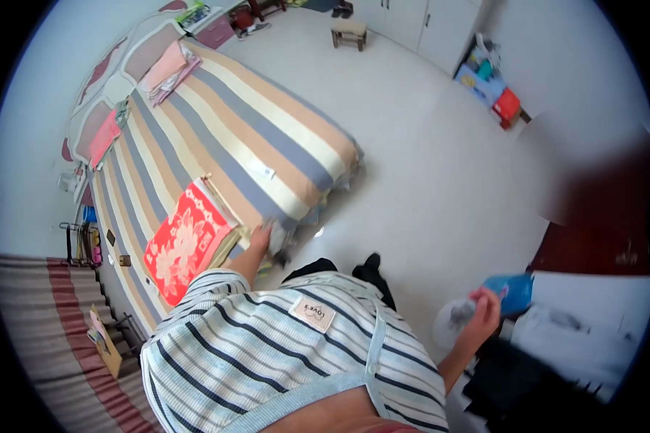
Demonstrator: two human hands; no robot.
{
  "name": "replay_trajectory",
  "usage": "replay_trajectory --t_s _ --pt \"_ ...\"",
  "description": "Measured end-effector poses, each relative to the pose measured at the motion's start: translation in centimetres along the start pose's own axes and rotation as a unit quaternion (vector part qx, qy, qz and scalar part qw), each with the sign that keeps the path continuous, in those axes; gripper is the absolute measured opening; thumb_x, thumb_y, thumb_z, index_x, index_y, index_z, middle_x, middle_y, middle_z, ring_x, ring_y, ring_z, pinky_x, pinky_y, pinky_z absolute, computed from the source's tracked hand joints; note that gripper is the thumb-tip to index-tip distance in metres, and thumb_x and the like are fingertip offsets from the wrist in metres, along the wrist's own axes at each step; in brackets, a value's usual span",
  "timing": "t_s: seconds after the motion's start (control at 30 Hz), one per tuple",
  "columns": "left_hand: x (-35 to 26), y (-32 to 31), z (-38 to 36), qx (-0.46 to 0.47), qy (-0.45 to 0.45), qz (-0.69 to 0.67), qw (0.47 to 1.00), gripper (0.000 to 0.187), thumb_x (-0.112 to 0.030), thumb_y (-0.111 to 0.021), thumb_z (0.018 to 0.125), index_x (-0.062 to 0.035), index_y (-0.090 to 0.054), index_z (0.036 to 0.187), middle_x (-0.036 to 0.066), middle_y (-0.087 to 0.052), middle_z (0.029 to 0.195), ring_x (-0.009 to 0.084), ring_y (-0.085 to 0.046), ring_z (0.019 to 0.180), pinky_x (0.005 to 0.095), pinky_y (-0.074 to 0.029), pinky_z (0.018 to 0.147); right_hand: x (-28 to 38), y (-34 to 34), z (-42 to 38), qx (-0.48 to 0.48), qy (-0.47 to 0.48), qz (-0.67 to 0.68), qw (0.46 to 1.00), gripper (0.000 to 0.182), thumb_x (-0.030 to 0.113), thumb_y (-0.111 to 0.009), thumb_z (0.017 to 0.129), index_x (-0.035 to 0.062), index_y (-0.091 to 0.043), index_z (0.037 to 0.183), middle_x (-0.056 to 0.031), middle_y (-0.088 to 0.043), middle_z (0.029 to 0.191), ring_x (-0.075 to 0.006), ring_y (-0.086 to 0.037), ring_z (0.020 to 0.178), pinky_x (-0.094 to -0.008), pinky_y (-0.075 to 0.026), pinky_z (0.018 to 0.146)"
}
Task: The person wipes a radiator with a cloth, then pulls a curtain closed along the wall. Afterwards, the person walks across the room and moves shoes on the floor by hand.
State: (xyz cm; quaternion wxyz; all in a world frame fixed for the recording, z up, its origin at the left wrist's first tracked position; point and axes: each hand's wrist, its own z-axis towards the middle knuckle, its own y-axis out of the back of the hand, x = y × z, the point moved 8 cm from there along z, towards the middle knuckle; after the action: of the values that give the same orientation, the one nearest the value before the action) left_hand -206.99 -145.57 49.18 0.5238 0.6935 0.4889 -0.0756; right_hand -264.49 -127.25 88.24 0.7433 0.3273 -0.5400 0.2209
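Note:
My left hand (261,237) is at the near edge of the striped bed (267,137), its fingers wrapped round a grey cloth-like bundle (279,236) that hangs over the edge. Beside it on the bed lies a folded red cloth (184,242) with a pale flower pattern, on top of other folded layers. Out to the right, my right hand (486,312) is raised with its fingers partly curled, near a blue plastic bag (511,292) and a whitish round thing (453,322). Whether it holds anything is too blurred to tell.
A small stool (349,30) stands on the tiled floor near the white cabinets (412,25). Boxes (487,90) line the right wall. Dark fabric (516,386) and a white surface (592,289) are at the lower right. Striped curtains (43,325) hang at the left.

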Motion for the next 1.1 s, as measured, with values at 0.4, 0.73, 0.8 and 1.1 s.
replay_trajectory --t_s 0.4,0.73,0.8,1.1 --pt "-1.5 -6.9 2.3 -0.084 0.173 0.015 0.981 0.059 -0.040 -0.052 0.081 0.0074 -0.051 0.116 0.029 -0.054 0.113 0.0418 -0.049 0.110 0.0420 -0.040 0.092 -0.1 -22.1 31.4 0.306 0.141 -0.045 0.941 0.016 0.007 -0.056 0.084 -0.0014 -0.050 0.071 -0.0081 -0.046 0.063 -0.0165 -0.043 0.058 -0.0273 -0.038 0.056" --pt "-38.8 -23.8 24.5 0.018 0.063 -0.196 0.978 0.056 -0.036 -0.055 0.084 0.0022 -0.046 0.124 0.022 -0.055 0.117 0.0308 -0.053 0.108 0.0365 -0.042 0.089 -47.7 -13.7 38.1 0.384 -0.098 -0.396 0.828 0.043 0.034 -0.038 0.088 0.0058 -0.063 0.067 -0.0111 -0.059 0.059 -0.0258 -0.059 0.061 -0.0394 -0.045 0.062" --pt "-45.8 -25.6 27.2 0.033 0.066 -0.227 0.971 0.059 -0.038 -0.055 0.085 0.0005 -0.042 0.128 0.019 -0.054 0.119 0.0267 -0.052 0.109 0.0342 -0.042 0.089 -53.2 -9.9 37.8 0.408 -0.204 -0.397 0.796 0.043 0.034 -0.038 0.088 0.0060 -0.063 0.067 -0.0109 -0.059 0.059 -0.0251 -0.059 0.060 -0.0394 -0.045 0.062" --pt "-55.5 -25.4 34.7 -0.061 0.160 -0.320 0.932 0.062 -0.039 -0.054 0.085 -0.0017 -0.039 0.132 0.018 -0.049 0.127 0.0308 -0.048 0.115 0.0361 -0.037 0.095 -63.1 -17.2 57.7 0.498 -0.210 -0.369 0.756 0.045 0.035 -0.036 0.087 0.0069 -0.063 0.066 -0.0101 -0.059 0.058 -0.0218 -0.058 0.056 -0.0392 -0.046 0.060"
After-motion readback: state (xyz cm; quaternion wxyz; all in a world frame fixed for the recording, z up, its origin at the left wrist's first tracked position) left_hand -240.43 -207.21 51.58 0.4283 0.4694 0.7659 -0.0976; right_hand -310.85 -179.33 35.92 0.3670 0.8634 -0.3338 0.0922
